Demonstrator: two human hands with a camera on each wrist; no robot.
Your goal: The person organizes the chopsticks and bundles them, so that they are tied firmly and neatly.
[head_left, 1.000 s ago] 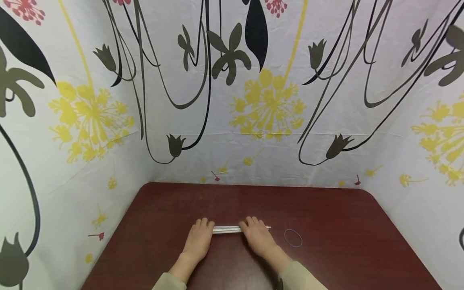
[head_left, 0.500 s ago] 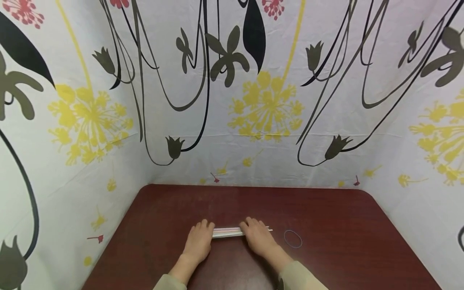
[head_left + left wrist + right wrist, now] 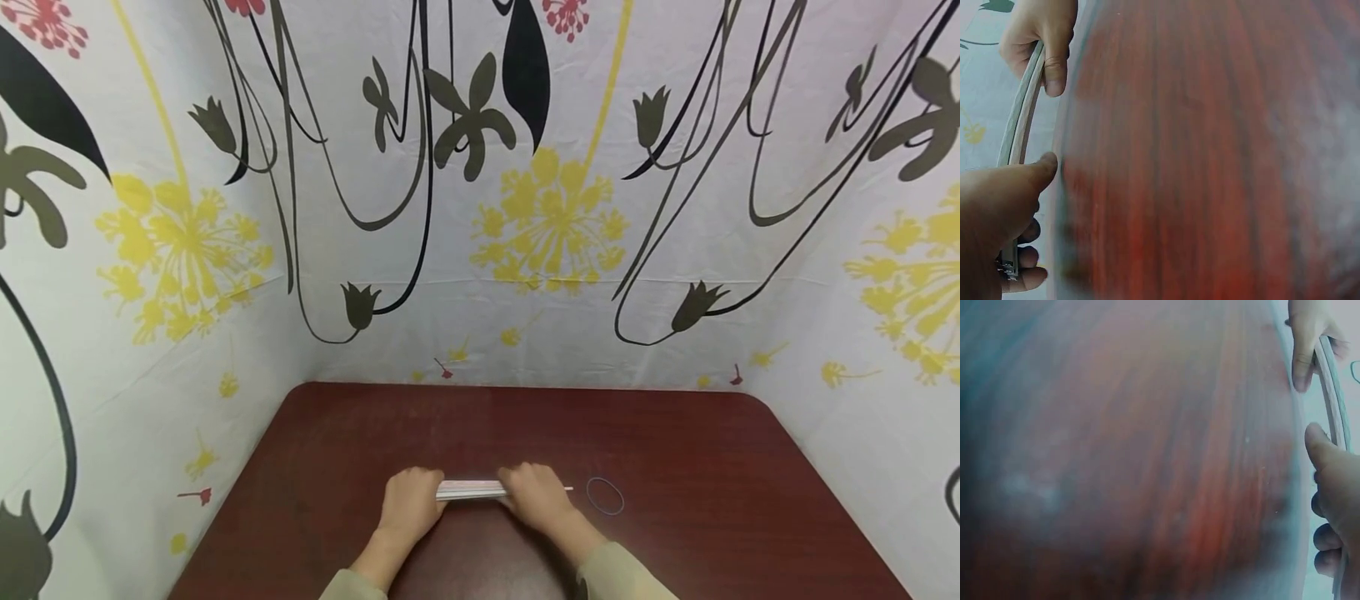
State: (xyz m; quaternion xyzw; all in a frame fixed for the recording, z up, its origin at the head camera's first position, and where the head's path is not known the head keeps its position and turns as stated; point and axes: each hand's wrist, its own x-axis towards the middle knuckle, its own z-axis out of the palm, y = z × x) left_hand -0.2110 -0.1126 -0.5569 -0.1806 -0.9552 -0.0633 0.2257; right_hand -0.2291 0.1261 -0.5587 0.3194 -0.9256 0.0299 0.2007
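A bundle of thin, pale sticks (image 3: 471,489) lies level between the two hands in the head view. My left hand (image 3: 409,505) grips its left end and my right hand (image 3: 537,497) grips it towards the right, with a thin tip poking out past that hand. In the left wrist view the bundle (image 3: 1022,112) runs between the hands, the left hand (image 3: 1004,206) curled round it, its end showing beneath the fingers. The right wrist view has the right hand (image 3: 1338,487) curled round the bundle (image 3: 1333,394). How many sticks there are, I cannot tell.
A thin bluish loop (image 3: 604,496) lies on the dark red-brown table (image 3: 637,433), just right of the right hand. White cloth (image 3: 450,250) printed with flowers rises behind the table and at both sides.
Both hands have drawn slightly nearer the body with the bundle, and their fingers, stretched forward over it before, are now curled round it. The loop stays in place.
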